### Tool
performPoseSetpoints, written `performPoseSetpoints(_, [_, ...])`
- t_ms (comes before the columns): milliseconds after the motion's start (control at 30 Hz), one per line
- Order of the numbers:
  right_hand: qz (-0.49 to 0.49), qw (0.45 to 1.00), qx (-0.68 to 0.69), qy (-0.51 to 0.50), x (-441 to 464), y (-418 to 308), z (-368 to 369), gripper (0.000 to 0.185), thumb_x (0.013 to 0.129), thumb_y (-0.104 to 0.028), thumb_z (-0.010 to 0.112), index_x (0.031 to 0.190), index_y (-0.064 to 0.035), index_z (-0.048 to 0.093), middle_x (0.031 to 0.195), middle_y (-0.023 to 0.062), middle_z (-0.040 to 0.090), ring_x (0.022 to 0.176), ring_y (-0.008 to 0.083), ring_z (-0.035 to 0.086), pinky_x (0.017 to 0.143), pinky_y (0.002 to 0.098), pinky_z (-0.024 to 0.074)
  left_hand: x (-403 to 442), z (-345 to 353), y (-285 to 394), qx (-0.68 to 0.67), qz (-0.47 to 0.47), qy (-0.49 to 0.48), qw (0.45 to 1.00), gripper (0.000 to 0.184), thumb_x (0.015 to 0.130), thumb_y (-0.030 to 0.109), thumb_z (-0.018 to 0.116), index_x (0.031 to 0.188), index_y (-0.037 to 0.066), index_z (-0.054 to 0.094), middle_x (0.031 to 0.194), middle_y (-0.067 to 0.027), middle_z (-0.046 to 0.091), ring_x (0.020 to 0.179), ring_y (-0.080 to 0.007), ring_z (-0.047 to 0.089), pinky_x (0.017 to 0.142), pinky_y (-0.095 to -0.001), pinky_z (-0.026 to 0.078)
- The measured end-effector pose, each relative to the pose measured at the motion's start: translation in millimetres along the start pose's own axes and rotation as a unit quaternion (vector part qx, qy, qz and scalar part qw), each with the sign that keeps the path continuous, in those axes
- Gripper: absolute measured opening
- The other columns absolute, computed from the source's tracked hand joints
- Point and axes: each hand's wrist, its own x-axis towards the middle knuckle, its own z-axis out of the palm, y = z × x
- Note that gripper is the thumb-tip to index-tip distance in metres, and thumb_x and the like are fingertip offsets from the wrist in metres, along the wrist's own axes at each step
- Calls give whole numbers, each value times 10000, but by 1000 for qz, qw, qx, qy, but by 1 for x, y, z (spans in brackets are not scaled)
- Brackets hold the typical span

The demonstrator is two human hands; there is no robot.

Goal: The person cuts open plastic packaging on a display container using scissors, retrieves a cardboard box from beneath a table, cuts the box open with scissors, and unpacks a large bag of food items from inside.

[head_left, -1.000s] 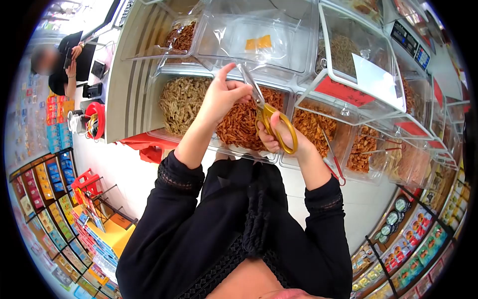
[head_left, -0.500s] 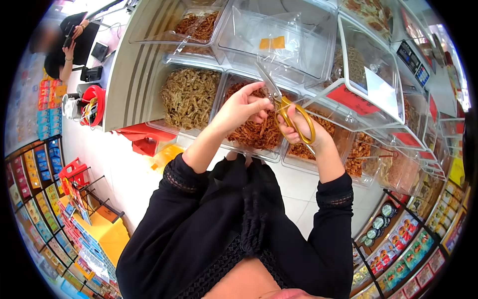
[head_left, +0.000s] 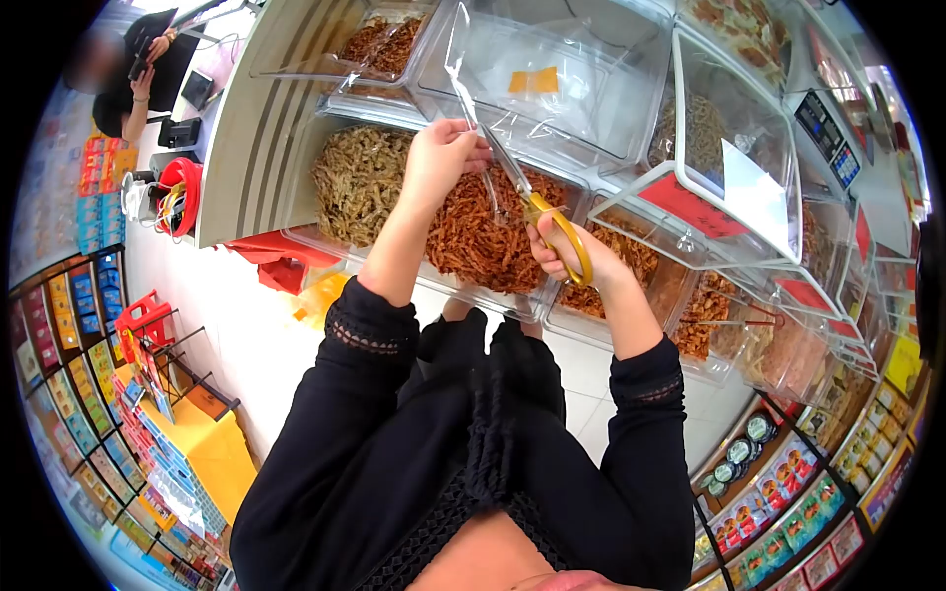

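Scissors with gold handles [head_left: 566,242] are in my right hand [head_left: 581,258], its fingers wrapped round the loops; the blades point up and to the left. My left hand [head_left: 445,158] is closed in a pinch just left of the blades, at the edge of a clear plastic film [head_left: 459,69] that stretches upward. Below both hands lies a bin of reddish-brown dried strips [head_left: 483,241]. To its left is a bin of greenish-tan dried pieces [head_left: 360,182]. A clear lid with a yellow label [head_left: 533,80] lies beyond the hands.
More bins of dried food [head_left: 705,305] run to the right, with clear lids and red signs [head_left: 694,205]. A scale [head_left: 826,133] stands at the upper right. At the upper left a person [head_left: 138,74] holds a dark device. Packed shelves line both lower sides.
My left hand has moved left and up, away from the right hand, and the film now shows stretched beside the blades. The scissors have shifted slightly left and look less widely spread.
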Motion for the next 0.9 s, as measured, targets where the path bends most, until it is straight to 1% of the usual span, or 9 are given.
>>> performPoseSetpoints(33, [-1,1000,3,-4,0,2,-4,505,733,-630,451,785,-130,394,586,-46,340,457,25,290,386,160,224,-3,-2,1,-6,-15,-3,1000,252,822,90,505,1014,-72,486,859,-128,588,750,-182,599,675,-270,503])
performPoseSetpoints(100, [19,999,27,-41,1,5,-11,506,734,-633,445,789,-132,395,585,-50,336,461,24,294,389,158,232,-8,-3,0,-3,-34,7,999,224,828,111,520,978,-56,511,846,-115,591,739,-169,597,669,-267,506])
performPoseSetpoints(300, [26,995,43,-83,12,2,-15,520,732,-640,440,793,-125,396,580,-52,335,457,23,307,389,159,236,-15,-5,1,-3,-43,28,999,177,818,127,556,903,-28,544,804,-97,599,707,-141,586,649,-259,507])
performPoseSetpoints(433, [34,996,38,-76,17,3,-8,516,738,-635,436,770,-123,379,578,-49,337,453,26,307,389,162,236,-16,-6,-4,11,-40,40,998,185,813,131,563,903,-29,546,803,-94,600,685,-135,583,640,-251,506])
performPoseSetpoints(567, [-13,997,36,-70,17,8,5,475,764,-593,445,732,-131,344,575,-42,332,448,34,294,389,169,233,-17,-6,-5,-2,-40,49,998,181,808,129,569,901,-25,548,794,-90,600,678,-131,580,639,-249,505])
performPoseSetpoints(700, [-34,994,72,-70,21,19,12,475,751,-591,461,735,-128,351,577,-37,325,448,37,290,387,166,237,-20,-6,-5,-2,-50,45,998,181,810,129,565,906,-24,549,782,-77,599,671,-116,573,639,-242,502])
performPoseSetpoints(767, [-20,988,129,-82,24,23,18,492,733,-603,468,745,-122,363,577,-35,326,447,38,300,381,164,249,-24,-4,-2,2,-58,52,997,183,810,129,564,909,-24,549,779,-72,599,667,-110,571,637,-239,501])
performPoseSetpoints(833, [-17,983,159,-92,29,21,23,535,709,-641,451,755,-114,371,570,-36,324,435,39,309,371,166,260,-30,-2,-2,18,-58,11,998,179,813,126,559,911,-23,550,777,-64,599,664,-99,568,628,-230,496])
performPoseSetpoints(900, [0,983,165,-75,32,16,28,580,717,-686,333,772,-109,359,567,-33,300,423,36,277,370,165,248,-33,-4,-2,18,-64,4,998,172,814,121,557,913,-19,551,772,-61,598,659,-92,564,623,-224,492])
